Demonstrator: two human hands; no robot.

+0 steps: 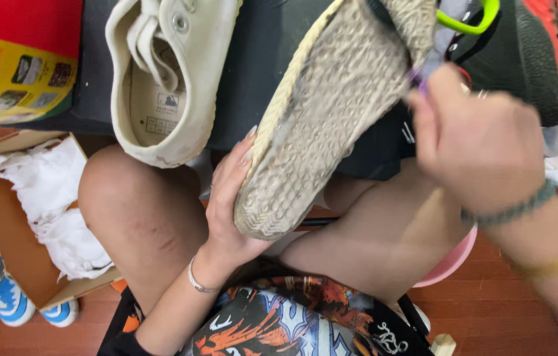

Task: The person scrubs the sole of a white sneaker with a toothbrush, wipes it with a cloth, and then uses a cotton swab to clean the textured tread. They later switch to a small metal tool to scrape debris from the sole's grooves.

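- Head view, looking straight down onto bare knees and two hands at work on a shoe.
- At frame centre, an upturned shoe [332, 118], dirty off-white sole with a diamond tread facing up, heel end low, toe end running toward the upper right.
- Left hand [229, 204] cupped around the heel end from the left, fingers pressed together along the sole's edge, thin bracelet at the wrist.
- Right hand [480, 142] at right of centre, motion-blurred, curled shut near the toe end with a small purple tip [417, 79] poking out at the thumb side (too blurred to name); beaded and gold bands at the wrist.
- Upper left of centre, a second white shoe [167, 72], opening up, laces loose, resting on a dark surface.
- Left edge, an open cardboard box [8, 244] holding crumpled white paper [48, 198].
- Lower left corner, a blue-and-white sneaker [2, 296] on the reddish wood floor [490, 310].
- Pink rim [454, 260] showing below the right knee.
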